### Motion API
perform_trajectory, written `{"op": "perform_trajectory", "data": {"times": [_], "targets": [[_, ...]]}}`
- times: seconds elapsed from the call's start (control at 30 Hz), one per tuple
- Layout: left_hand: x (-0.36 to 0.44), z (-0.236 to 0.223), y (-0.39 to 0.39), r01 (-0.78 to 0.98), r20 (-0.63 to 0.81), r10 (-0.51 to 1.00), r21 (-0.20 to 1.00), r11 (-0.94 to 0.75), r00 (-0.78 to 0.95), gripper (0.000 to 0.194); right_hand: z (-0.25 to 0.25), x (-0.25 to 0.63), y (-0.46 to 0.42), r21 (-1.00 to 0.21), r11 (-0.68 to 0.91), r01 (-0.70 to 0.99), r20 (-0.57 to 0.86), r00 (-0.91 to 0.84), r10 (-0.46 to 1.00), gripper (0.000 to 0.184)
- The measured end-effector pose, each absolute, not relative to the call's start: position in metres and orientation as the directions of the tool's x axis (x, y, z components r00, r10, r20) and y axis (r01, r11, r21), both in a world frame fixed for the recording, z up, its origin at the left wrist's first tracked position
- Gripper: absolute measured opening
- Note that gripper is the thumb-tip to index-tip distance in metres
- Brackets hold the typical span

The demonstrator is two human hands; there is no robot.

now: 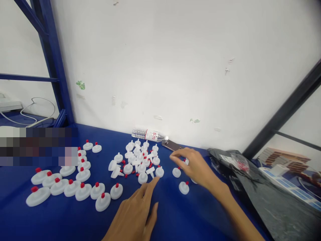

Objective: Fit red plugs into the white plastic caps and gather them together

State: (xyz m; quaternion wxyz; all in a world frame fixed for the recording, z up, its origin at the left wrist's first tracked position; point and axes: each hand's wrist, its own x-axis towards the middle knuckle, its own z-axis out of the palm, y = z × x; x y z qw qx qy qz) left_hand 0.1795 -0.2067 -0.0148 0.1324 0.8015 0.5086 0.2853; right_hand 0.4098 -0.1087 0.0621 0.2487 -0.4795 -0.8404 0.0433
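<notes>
My left hand (136,211) is low in the middle of the view, index finger stretched forward and thumb apart. Its index fingertip is at the near edge of a white nozzle cap (159,172); whether they touch I cannot tell. My right hand (192,164) hovers over the right side, fingers bent and apart from the thumb, with nothing visible in it. Below it are white caps with red tips, one nearer me (184,188) and one by the thumb (176,172); others are partly hidden by the hand. Between the hands and the wall lies a pile of white nozzle caps (136,154) mixed with small red tips (126,175).
Several red-tipped white caps (83,191) stand in rows on the blue table (170,221) at left. A water bottle (150,134) and a dark phone (172,145) lie by the wall. Black plastic bags (250,184) cover the right edge. A blue frame post (56,60) rises at left.
</notes>
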Motion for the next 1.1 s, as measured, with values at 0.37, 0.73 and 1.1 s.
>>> {"op": "perform_trajectory", "data": {"times": [0.37, 0.73, 1.1], "targets": [[0.18, -0.018, -0.208, 0.75, 0.302, 0.894, 0.491, -0.443, 0.33, 0.043, 0.056, 0.384, -0.126, -0.483, 0.598, 0.64, 0.15, -0.612, 0.776, 0.031], [0.18, -0.021, -0.206, 0.758, 0.394, 0.824, 0.358, -0.545, 0.406, 0.041, 0.029, 0.383, -0.101, -0.094, 0.659, 0.747, 0.248, -0.623, 0.742, 0.026], [0.178, -0.02, -0.204, 0.716, 0.324, 0.777, 0.308, -0.626, 0.54, 0.045, 0.03, 0.377, -0.1, -0.051, 0.689, 0.723, 0.173, -0.673, 0.719, 0.011]]}}
